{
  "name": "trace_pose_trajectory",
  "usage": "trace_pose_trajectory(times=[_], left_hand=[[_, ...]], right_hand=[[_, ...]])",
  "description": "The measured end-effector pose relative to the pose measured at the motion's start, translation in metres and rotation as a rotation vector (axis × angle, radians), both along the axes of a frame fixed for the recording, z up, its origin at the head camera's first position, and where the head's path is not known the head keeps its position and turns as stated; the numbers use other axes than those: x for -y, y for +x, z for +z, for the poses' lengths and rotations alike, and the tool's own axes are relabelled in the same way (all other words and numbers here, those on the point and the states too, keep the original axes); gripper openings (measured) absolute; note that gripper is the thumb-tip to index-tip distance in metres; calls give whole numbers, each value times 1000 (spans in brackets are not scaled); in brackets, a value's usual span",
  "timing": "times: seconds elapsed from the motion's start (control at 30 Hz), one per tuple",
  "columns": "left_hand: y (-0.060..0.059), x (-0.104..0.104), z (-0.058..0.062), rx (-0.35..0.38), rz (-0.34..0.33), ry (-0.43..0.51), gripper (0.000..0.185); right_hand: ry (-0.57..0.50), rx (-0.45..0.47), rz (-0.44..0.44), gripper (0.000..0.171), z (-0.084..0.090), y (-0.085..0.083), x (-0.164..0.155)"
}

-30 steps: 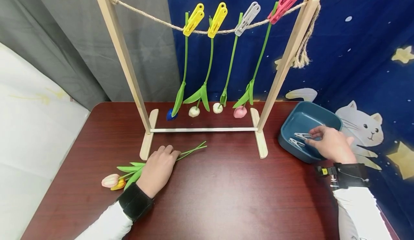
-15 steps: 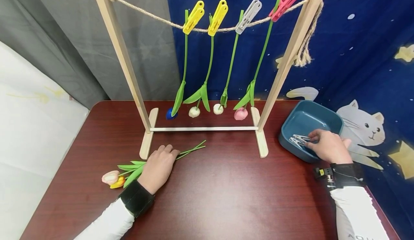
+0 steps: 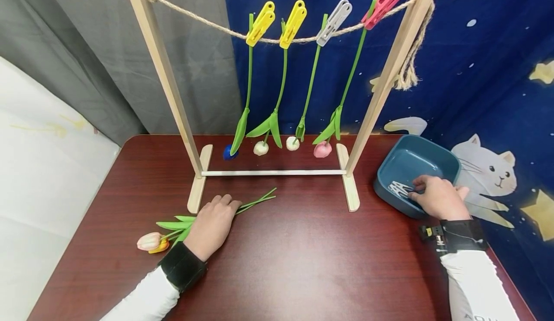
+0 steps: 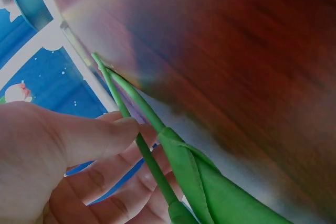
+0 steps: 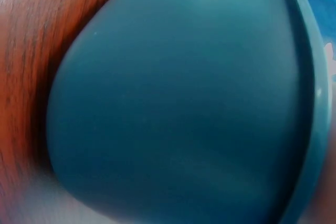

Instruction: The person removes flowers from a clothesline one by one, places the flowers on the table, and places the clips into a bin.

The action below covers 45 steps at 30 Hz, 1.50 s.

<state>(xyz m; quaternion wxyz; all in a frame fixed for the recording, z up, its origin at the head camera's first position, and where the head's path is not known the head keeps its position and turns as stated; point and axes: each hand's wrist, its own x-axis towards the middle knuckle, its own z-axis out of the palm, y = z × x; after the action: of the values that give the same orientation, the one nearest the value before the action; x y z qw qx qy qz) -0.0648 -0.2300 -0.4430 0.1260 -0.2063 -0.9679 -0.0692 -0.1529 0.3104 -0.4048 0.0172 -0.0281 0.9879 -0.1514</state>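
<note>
My left hand [image 3: 213, 226] lies over two artificial tulips on the table. In the left wrist view its thumb and index finger pinch a green stem [image 4: 152, 171], and a second leafy stem [image 4: 202, 182] runs alongside. A pale pink tulip head [image 3: 149, 241] and an orange-yellow one [image 3: 160, 246] point left; the stem ends [image 3: 264, 197] stick out right. Inside the blue-green bin [image 3: 383, 186], my right hand [image 3: 442, 198] pinches one of the white clothespins [image 3: 399, 189] at its end, another close beside it. The right wrist view shows only the bin's outer wall [image 5: 178, 98].
A wooden stand [image 3: 166, 83] carries a rope [image 3: 199, 20]. Four-way hanging is avoided by spacing: several tulips [image 3: 310, 85] hang head-down from yellow [image 3: 293, 24], grey [image 3: 334, 23] and red clothespins [image 3: 385, 3]. A white rod [image 3: 272, 173] joins the stand's feet. Curtains hang behind the table.
In the bin, my right hand has shifted slightly down and left, and the clothespin at its fingertips has turned to lie beside the other. My left hand stays on the tulips.
</note>
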Motion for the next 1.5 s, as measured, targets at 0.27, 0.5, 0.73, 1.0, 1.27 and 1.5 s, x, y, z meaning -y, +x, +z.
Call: trace_pose_trajectory(times=[0.27, 0.5, 0.73, 1.0, 1.27, 1.5], left_hand=[[3, -1, 6, 6, -3, 18, 25], [6, -2, 23, -31, -8, 34, 29], [7, -1, 45, -55, 4, 117, 38], [5, -2, 72, -146, 25, 286, 36], [-6, -4, 97, -303, 36, 447, 35], [-16, -8, 115, -361, 33, 552, 39]], right_hand=[[-3, -43, 0, 40, 11, 6, 5], [-16, -129, 31, 41, 40, 18, 20], [-41, -272, 102, 41, 77, 28, 47], [-41, -455, 207, 37, 128, 43, 85], [-36, -581, 281, 39, 178, 54, 129], [-82, -699, 372, 39, 211, 59, 163]])
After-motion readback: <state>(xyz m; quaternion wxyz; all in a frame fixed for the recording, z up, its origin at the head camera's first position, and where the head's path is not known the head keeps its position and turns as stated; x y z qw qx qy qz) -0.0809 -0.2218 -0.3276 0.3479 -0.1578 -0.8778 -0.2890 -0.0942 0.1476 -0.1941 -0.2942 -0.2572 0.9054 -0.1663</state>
